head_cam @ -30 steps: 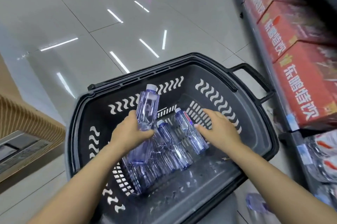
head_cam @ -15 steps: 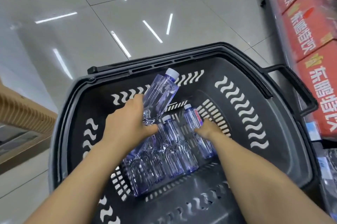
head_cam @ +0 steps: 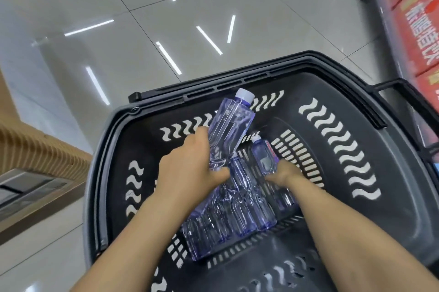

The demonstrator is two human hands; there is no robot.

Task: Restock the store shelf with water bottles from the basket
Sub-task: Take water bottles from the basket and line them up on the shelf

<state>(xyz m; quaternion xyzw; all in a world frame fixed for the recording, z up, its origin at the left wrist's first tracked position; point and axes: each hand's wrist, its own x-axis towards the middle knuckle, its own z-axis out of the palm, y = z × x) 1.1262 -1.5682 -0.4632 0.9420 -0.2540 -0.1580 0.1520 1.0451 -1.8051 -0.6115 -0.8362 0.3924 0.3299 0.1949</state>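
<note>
Your left hand (head_cam: 190, 172) grasps a water bottle (head_cam: 229, 125), tilted above the basket (head_cam: 356, 149). Your right hand (head_cam: 283, 174) fingers clasp a second bottle (head_cam: 263, 156) lying inside the basket.

Clear glossy plastic bottles (head_cam: 231, 199), matt black plastic basket (head_cam: 401, 172), glossy tiled floor (head_cam: 118, 30).

Bright overhead light — streak glare on floor tiles (head_cam: 190, 18) — soft, warped edges.
</note>
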